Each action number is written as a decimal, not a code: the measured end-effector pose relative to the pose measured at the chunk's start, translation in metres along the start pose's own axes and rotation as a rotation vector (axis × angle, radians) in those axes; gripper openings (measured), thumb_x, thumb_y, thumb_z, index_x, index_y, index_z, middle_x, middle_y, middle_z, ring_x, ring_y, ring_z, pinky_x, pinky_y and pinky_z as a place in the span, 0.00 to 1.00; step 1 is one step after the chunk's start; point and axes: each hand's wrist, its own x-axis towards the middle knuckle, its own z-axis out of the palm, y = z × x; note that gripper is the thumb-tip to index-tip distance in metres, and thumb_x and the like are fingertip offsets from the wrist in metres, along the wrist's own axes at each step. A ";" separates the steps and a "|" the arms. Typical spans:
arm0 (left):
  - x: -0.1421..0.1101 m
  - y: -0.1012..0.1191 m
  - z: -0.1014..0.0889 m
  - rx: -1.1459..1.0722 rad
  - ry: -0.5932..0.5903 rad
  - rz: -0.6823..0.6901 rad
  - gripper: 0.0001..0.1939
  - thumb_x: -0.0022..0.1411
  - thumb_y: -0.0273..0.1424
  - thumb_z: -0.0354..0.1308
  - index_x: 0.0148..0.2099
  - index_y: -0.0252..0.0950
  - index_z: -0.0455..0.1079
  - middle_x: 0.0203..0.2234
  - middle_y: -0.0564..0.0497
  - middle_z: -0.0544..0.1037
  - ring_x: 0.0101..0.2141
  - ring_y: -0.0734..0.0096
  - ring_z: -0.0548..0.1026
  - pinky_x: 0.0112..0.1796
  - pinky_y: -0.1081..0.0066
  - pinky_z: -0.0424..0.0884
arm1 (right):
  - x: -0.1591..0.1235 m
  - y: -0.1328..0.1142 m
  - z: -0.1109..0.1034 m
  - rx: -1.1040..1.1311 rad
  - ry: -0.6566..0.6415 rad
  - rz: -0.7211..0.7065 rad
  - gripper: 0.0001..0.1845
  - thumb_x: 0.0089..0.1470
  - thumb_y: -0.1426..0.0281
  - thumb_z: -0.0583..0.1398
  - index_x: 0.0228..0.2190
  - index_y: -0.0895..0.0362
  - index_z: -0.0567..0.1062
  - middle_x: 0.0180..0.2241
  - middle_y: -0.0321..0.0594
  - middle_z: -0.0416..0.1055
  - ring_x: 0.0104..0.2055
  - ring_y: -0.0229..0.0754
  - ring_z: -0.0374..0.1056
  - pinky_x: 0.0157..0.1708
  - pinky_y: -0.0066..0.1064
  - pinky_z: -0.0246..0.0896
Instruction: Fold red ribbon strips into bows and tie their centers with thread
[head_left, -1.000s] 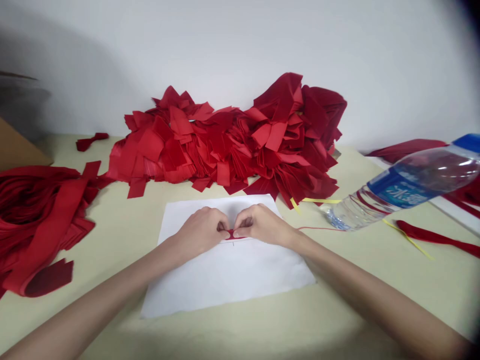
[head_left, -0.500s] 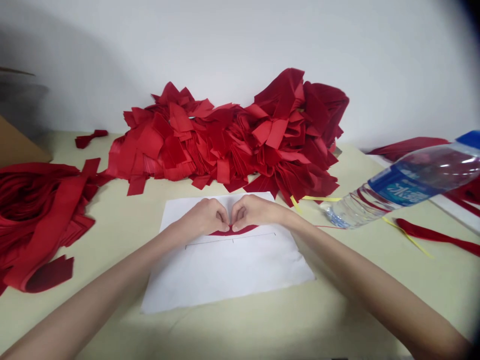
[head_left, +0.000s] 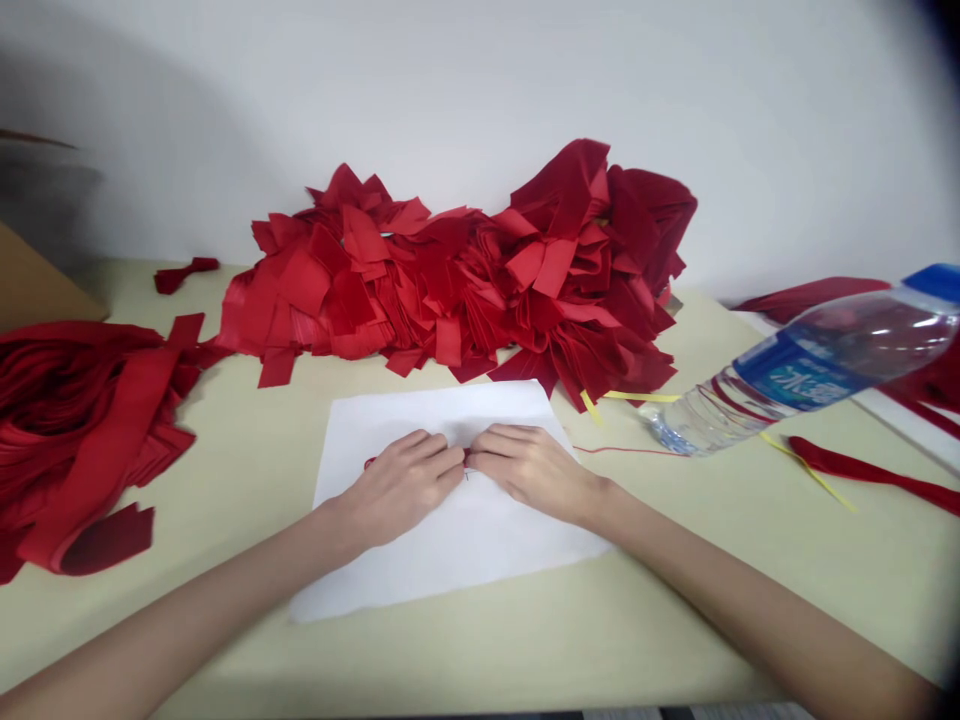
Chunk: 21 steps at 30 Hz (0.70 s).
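Observation:
My left hand (head_left: pixel 401 480) and my right hand (head_left: pixel 529 465) lie flat, fingers stretched out, side by side on a white sheet of paper (head_left: pixel 450 560). Their fingertips meet over a small red ribbon piece (head_left: pixel 466 456) and press it onto the sheet. The hands hide most of the piece; a red tip shows past my left hand's knuckles. A thin red thread (head_left: pixel 622 450) runs off to the right of my right wrist.
A big heap of cut red ribbon pieces (head_left: pixel 465 280) lies against the wall behind the paper. Coiled red ribbon (head_left: pixel 82 420) sits at the left beside a cardboard box (head_left: pixel 30 290). A plastic water bottle (head_left: pixel 810 375), yellow strips (head_left: pixel 637 400) and a red strip (head_left: pixel 870 475) lie at the right.
Both hands went from curled pinches on the red piece to lying flat over it. The printed line on the paper, visible half a second ago, is now covered.

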 end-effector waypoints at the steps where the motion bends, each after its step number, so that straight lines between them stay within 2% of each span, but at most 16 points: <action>1: -0.001 0.000 0.000 0.011 0.001 0.014 0.17 0.62 0.18 0.39 0.32 0.33 0.68 0.28 0.48 0.71 0.29 0.68 0.67 0.32 0.67 0.64 | -0.001 0.001 0.000 -0.012 -0.007 -0.017 0.13 0.58 0.78 0.49 0.35 0.59 0.72 0.32 0.40 0.71 0.35 0.38 0.64 0.37 0.31 0.60; 4: -0.002 0.001 -0.002 0.009 -0.024 0.005 0.16 0.62 0.18 0.40 0.34 0.32 0.69 0.28 0.48 0.71 0.31 0.68 0.67 0.34 0.66 0.65 | -0.001 0.001 -0.007 -0.024 -0.043 -0.033 0.13 0.57 0.79 0.49 0.38 0.59 0.72 0.34 0.41 0.72 0.37 0.39 0.65 0.39 0.31 0.61; 8: 0.002 0.000 -0.007 -0.075 -0.073 -0.109 0.16 0.64 0.21 0.42 0.34 0.33 0.70 0.28 0.50 0.71 0.31 0.69 0.68 0.35 0.66 0.66 | 0.005 0.000 -0.017 -0.025 -0.110 0.007 0.12 0.58 0.76 0.50 0.34 0.59 0.74 0.33 0.40 0.72 0.34 0.38 0.66 0.36 0.30 0.61; 13: 0.010 -0.002 -0.010 -0.209 -0.096 -0.224 0.15 0.65 0.29 0.45 0.32 0.34 0.72 0.26 0.51 0.72 0.32 0.68 0.69 0.38 0.65 0.66 | 0.013 -0.002 -0.014 -0.063 -0.155 0.049 0.14 0.59 0.72 0.49 0.32 0.61 0.73 0.30 0.43 0.71 0.34 0.39 0.66 0.36 0.31 0.60; 16: 0.011 -0.002 -0.008 -0.213 -0.114 -0.233 0.16 0.65 0.29 0.44 0.32 0.34 0.72 0.27 0.50 0.73 0.33 0.67 0.69 0.38 0.65 0.66 | 0.016 -0.003 -0.012 -0.098 -0.143 0.072 0.15 0.60 0.71 0.49 0.31 0.62 0.73 0.29 0.44 0.71 0.32 0.40 0.66 0.35 0.32 0.59; 21: 0.014 -0.004 -0.003 -0.077 -0.139 -0.178 0.15 0.64 0.23 0.42 0.32 0.30 0.70 0.28 0.46 0.73 0.32 0.63 0.69 0.37 0.62 0.65 | 0.022 -0.003 -0.021 0.056 -0.168 0.156 0.12 0.58 0.68 0.53 0.31 0.59 0.74 0.31 0.41 0.71 0.33 0.38 0.66 0.35 0.30 0.58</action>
